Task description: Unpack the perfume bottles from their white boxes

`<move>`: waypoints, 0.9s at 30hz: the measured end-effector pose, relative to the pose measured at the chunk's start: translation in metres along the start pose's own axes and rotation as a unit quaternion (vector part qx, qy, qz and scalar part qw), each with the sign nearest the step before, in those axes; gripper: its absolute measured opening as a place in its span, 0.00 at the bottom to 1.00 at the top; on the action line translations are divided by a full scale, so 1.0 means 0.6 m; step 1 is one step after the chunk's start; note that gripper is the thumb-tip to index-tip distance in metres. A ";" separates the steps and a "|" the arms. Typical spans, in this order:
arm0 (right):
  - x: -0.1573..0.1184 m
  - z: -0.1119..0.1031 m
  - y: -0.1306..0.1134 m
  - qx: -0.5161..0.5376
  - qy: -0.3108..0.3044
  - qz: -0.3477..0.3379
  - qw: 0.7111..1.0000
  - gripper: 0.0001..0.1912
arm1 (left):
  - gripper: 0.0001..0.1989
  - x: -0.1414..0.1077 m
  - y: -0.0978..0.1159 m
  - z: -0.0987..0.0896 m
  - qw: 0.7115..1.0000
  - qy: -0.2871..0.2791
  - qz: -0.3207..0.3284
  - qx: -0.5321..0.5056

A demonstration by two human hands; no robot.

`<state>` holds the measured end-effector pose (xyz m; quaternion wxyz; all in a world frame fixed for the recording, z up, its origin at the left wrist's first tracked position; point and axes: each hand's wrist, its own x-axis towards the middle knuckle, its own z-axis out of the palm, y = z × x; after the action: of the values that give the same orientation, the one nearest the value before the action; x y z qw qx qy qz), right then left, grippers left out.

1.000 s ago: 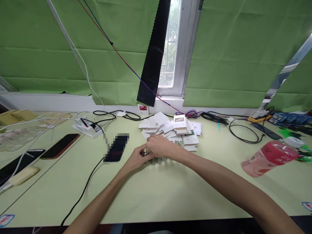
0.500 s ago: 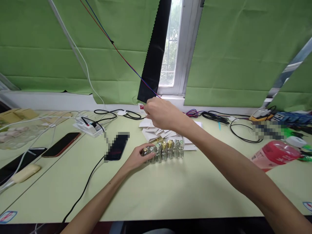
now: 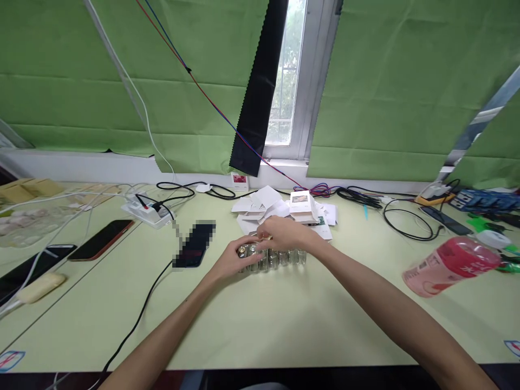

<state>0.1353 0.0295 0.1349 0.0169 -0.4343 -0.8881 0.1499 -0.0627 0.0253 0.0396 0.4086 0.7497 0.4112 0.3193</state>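
Note:
Several small glass bottles [image 3: 283, 260] stand in a tight group on the pale green table [image 3: 284, 319]. My left hand [image 3: 229, 260] is at the group's left end, its thumb and fingers closed around the leftmost bottles. Above the group is my right hand [image 3: 278, 232], its fingers bent down towards the bottles behind my left thumb. Its fingers are drawn together, and whatever is between them is hidden. It also covers the caps of the bottles towards the right. Behind the hands lies a loose pile of white cards and papers [image 3: 266, 199].
A small white box [image 3: 303, 206] rests on the papers. Phones [image 3: 101, 240] and a power strip [image 3: 148, 210] are at the left. At the right lies a pink-labelled bottle [image 3: 450, 264]. Black cables [image 3: 359, 196] run along the back edge.
My right hand has come down and towards me, from above the papers to the bottles, uncovering the small white box. My left hand has stayed at the left end of the bottles.

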 end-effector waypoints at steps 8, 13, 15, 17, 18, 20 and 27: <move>0.000 0.018 -0.034 -0.134 -0.013 -0.015 0.991 0.04 | 0.19 0.010 0.014 0.011 0.999 -0.020 0.003 -0.033; -0.002 -0.021 -0.018 -0.114 0.067 -0.020 0.991 0.08 | 0.25 0.010 0.000 0.010 0.999 0.006 -0.029 -0.014; 0.004 -0.026 -0.001 -0.108 0.069 0.032 0.991 0.08 | 0.26 0.010 -0.004 0.009 0.999 0.011 -0.041 -0.009; 0.014 -0.014 0.019 -0.086 0.051 0.082 0.992 0.10 | 0.26 0.010 -0.003 0.009 0.999 0.008 -0.038 -0.012; 0.019 -0.004 0.029 -0.074 0.043 0.093 0.992 0.12 | 0.26 0.009 -0.003 0.009 0.999 0.006 -0.035 -0.014; 0.027 0.017 0.045 -0.045 0.030 0.096 0.994 0.14 | 0.26 0.010 -0.001 0.009 0.999 0.004 -0.036 -0.013; 0.013 0.016 0.055 0.055 0.053 0.060 0.995 0.15 | 0.27 0.010 -0.002 0.009 0.999 0.006 -0.037 0.005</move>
<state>0.1544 0.0521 0.1155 0.0786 -0.4922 -0.8488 0.1762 -0.0561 0.0291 0.0371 0.4144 0.7340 0.4424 0.3062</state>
